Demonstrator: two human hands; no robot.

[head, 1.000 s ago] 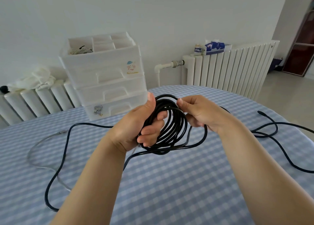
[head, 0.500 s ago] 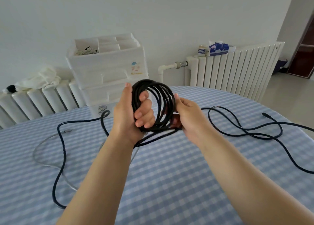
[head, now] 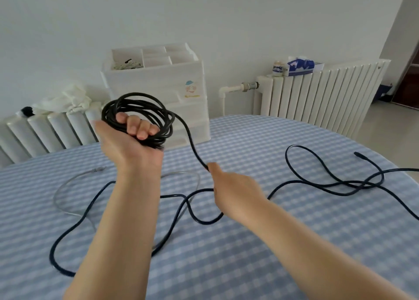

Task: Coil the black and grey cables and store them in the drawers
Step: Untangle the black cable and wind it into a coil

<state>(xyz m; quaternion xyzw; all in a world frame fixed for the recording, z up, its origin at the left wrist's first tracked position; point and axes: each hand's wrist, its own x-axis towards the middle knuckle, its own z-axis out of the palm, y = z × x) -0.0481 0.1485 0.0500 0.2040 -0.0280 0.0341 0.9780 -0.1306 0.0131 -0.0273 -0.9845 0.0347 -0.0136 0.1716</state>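
Observation:
My left hand (head: 127, 141) is raised and grips a coil of the black cable (head: 138, 109), several loops wide, in front of the drawers. One strand runs down from the coil to my right hand (head: 233, 191), which pinches it lower and nearer to me. The loose rest of the black cable (head: 335, 181) snakes over the table to the right and also loops at the left front. The grey cable (head: 68, 184), thin and pale, lies in a loop on the cloth behind my left forearm. The white plastic drawer unit (head: 181, 84) stands at the table's far edge, all drawers closed.
The round table carries a blue-and-white checked cloth (head: 249, 254). White radiators (head: 317, 95) line the wall behind, one with a tissue pack and a small jar on top, the other (head: 45, 132) with a white cloth. The drawer unit's open top tray holds a few small items.
My left hand has lifted the coil up and to the left. My right hand has left the coil and slid down along the strand, away from the left hand.

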